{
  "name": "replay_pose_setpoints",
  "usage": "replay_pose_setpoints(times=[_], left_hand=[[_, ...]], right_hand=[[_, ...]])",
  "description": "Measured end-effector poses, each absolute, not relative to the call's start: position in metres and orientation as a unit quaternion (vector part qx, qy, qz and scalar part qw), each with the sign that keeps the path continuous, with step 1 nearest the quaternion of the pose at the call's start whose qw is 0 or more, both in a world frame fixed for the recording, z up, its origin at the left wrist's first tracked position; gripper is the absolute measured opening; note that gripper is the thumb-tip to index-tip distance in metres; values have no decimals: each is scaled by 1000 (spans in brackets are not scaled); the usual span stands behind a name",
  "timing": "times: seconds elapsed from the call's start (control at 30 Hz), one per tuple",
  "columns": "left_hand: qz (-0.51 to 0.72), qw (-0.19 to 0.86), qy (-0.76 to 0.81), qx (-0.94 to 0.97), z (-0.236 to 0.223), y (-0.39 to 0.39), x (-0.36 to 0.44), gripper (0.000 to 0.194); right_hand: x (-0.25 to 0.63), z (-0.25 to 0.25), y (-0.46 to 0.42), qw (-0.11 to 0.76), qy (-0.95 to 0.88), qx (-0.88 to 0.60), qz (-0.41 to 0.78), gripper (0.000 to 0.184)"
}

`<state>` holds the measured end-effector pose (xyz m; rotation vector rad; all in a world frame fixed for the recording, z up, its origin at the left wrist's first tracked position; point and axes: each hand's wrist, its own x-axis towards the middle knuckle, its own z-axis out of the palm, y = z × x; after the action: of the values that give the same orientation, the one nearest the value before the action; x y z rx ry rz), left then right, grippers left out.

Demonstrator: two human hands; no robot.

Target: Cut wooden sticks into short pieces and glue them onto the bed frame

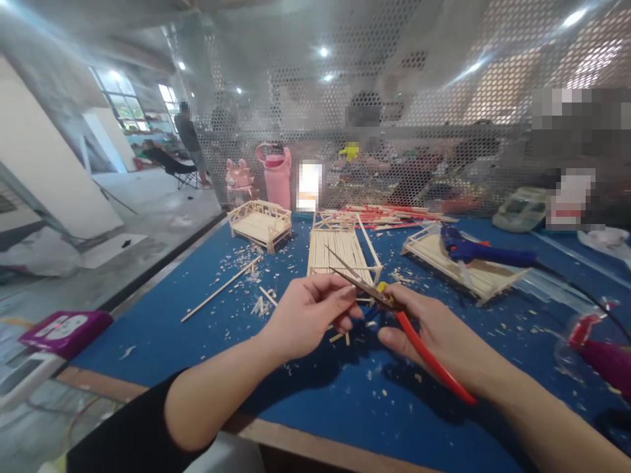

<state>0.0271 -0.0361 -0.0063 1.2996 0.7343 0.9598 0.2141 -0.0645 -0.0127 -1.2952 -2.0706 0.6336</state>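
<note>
My right hand (428, 328) is closed around red-handled snips (407, 341), whose long pointed blades stand apart and point up and to the left. A yellow part shows by their pivot. My left hand (313, 312) is closed in a pinch right beside the blades; whatever lies between its fingertips is hidden. Just beyond both hands is a small frame of thin wooden sticks (338, 249) with a slatted surface. A miniature stick bench (261, 223) stands at the back left. Loose sticks, among them a long stick (219, 289), lie left of my hands.
A blue glue gun (458, 246) rests on another stick model (444, 259) at right. Red-tipped sticks (389, 215) are piled at the back, before a perforated screen (296, 105). A pink bottle (277, 177) stands nearby. Wood chips litter the blue tabletop (162, 341). Someone (190, 138) stands far left.
</note>
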Motion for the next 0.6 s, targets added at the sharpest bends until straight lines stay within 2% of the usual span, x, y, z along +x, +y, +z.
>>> replay_pose_setpoints(times=[0.3,0.5,0.6], left_hand=[[406,598,320,612,-7,-37,25,22],[413,449,335,718,-11,-40,20,28],[427,388,327,749,-11,-42,18,27]], right_hand=[[212,-16,-66,308,-784,-495,215,22],[208,-17,-67,315,-786,-519,114,4],[207,-19,-67,330,-788,-513,88,13]])
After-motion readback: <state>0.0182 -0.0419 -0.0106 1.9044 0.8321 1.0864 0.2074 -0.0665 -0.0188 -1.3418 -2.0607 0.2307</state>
